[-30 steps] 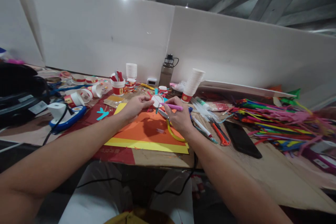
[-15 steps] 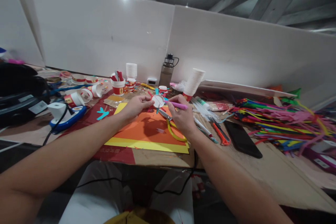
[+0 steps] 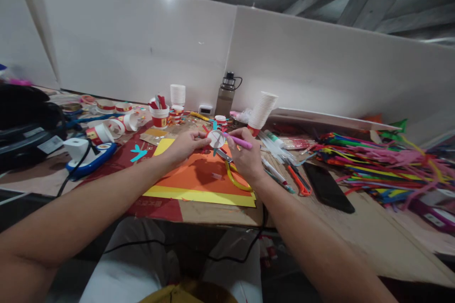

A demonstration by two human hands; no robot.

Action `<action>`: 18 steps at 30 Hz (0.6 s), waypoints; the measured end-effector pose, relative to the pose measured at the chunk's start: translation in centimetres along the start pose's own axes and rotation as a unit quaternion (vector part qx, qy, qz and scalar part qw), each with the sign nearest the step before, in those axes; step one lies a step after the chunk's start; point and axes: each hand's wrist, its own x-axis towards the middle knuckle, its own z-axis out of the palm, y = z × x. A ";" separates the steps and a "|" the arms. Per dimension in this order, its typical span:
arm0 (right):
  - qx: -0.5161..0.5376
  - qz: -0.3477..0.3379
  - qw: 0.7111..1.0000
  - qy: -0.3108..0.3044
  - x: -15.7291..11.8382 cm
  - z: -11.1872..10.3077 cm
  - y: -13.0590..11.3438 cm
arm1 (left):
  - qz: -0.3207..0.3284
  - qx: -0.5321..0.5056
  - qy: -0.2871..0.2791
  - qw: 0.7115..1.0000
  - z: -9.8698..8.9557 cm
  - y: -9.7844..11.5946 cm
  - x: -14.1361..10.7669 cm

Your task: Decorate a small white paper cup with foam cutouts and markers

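My left hand [image 3: 189,145] pinches the edge of a small white paper cup bottom [image 3: 215,139], with red and teal paper strips sticking out around it. A pink-purple marker pen [image 3: 242,143] is gripped in my right hand [image 3: 248,157], its tip at the white disc. Thin lines cross the disc's face. Beneath my hands lie orange paper sheets [image 3: 185,177] over yellow paper [image 3: 206,198]. Yellow-handled scissors [image 3: 232,181] rest on the sheets, partly hidden by my right hand. A teal paper cutout [image 3: 139,153] lies to the left.
A stack of paper cups [image 3: 263,109] and a water bottle [image 3: 226,94] stand at the back. To the right are a black phone [image 3: 329,188], an orange cutter [image 3: 299,181] and colourful pipe cleaners [image 3: 380,163]. A blue-white boat-shaped device [image 3: 92,158] and cut cups [image 3: 100,133] sit left.
The disc has shifted slightly right, and a second line now crosses the first on its face. My right hand has moved the marker slightly left.
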 end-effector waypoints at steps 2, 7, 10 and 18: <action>-0.001 0.001 1.000 -0.001 0.0 0.0 0.1 | 0.001 0.004 0.003 1.000 0.1 0.1 -0.1; 0.010 -0.003 1.000 -0.007 -0.1 0.3 0.3 | 0.001 0.005 0.007 1.000 0.2 0.2 -0.3; 0.011 -0.010 1.000 -0.021 -0.2 0.4 0.1 | 0.000 0.000 0.004 1.000 0.2 0.3 -0.3; 0.007 -0.002 0.998 -0.070 -0.9 0.6 -0.5 | 0.013 -0.028 -0.002 1.000 0.3 0.2 -0.2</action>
